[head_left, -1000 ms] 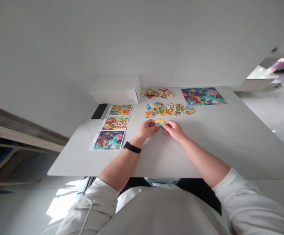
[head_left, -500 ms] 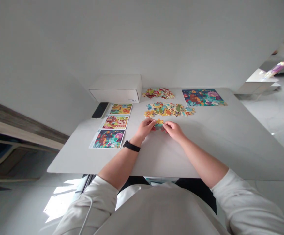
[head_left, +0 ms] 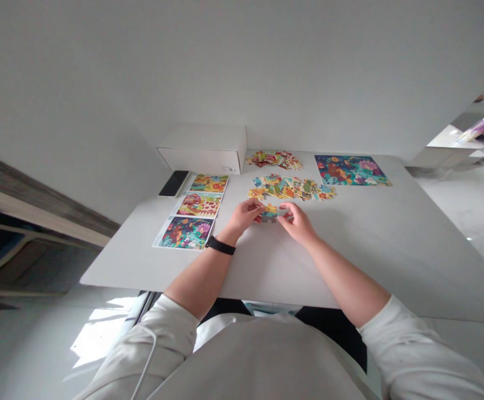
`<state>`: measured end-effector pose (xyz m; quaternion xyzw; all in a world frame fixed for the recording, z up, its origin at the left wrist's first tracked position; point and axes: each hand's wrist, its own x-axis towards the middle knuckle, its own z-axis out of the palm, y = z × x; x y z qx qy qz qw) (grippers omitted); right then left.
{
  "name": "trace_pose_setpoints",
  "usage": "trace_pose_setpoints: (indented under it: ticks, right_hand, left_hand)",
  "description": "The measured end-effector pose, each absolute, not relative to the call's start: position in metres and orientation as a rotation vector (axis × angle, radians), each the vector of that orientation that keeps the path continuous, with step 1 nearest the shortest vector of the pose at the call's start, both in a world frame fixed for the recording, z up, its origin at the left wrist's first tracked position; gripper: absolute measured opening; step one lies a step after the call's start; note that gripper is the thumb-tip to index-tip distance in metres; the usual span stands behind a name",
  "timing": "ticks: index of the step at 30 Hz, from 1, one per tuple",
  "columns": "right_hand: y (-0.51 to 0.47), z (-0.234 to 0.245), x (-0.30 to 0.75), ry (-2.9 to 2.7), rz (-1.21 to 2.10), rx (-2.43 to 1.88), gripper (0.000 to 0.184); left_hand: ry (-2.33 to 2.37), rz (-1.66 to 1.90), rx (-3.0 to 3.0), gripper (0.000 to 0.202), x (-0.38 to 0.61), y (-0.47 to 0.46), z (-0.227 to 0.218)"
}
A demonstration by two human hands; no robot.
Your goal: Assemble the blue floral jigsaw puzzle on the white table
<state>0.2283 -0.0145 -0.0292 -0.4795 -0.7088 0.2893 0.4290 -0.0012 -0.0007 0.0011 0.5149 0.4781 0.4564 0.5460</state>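
Note:
My left hand (head_left: 244, 215) pinches a small yellow and blue jigsaw piece (head_left: 270, 211) by its left side, a little above the table. My right hand (head_left: 297, 222) is just right of the piece, thumb and forefinger parted with a gap between them. Whether its thumb tip touches the piece's edge I cannot tell. Behind both hands lies a long heap of loose jigsaw pieces (head_left: 292, 188), mostly yellow, orange and pale blue. A second pile of red and cream jigsaw pieces (head_left: 275, 159) lies farther back.
At the right back lies a dark blue, colourful assembled puzzle (head_left: 351, 170). Three printed picture sheets (head_left: 199, 205) form a column left of my hands. A phone (head_left: 174, 183) lies beside them, and a white box (head_left: 202, 158) stands against the wall.
My right thumb and forefinger have spread apart and come off the jigsaw piece's right side. My left hand still holds it. The view has shifted and tilted slightly.

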Motion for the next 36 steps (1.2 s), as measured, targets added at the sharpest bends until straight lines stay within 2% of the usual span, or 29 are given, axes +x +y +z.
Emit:
trace_pose_setpoints:
  ticks: [2,5,11,14,19,27,36]
  right_hand:
    - [-0.016,-0.029,0.229,-1.871,0.610,-1.084,0.046]
    - [-0.018,-0.027,0.229,-2.060,0.490,-0.978,0.035]
    - [-0.018,-0.025,0.224,-2.204,0.399,-1.070,0.029]
    - [-0.016,-0.027,0.217,-2.251,0.363,-1.152,0.029]
    - [-0.017,-0.028,0.206,-2.380,0.316,-1.170,0.032]
    - [-0.025,-0.024,0.216,-2.451,0.350,-1.009,0.035]
    - [-0.033,-0.023,0.209,-2.585,0.452,-1.011,0.053]
  left_hand:
    - [1.168,1.029,1.226,0.033,-0.005,0.000,0.004]
    - [1.223,0.953,1.268,0.024,-0.009,0.000,0.007]
    - [1.429,0.805,1.640,0.012,-0.017,0.001,0.005]
    - [1.524,0.810,2.006,0.020,-0.023,0.000,0.005]
    - [1.394,0.643,2.367,0.027,-0.033,-0.002,0.007]
    - [1.354,0.520,2.475,0.028,-0.042,0.004,-0.002]
    - [1.381,0.425,2.552,0.030,-0.048,0.006,-0.002]
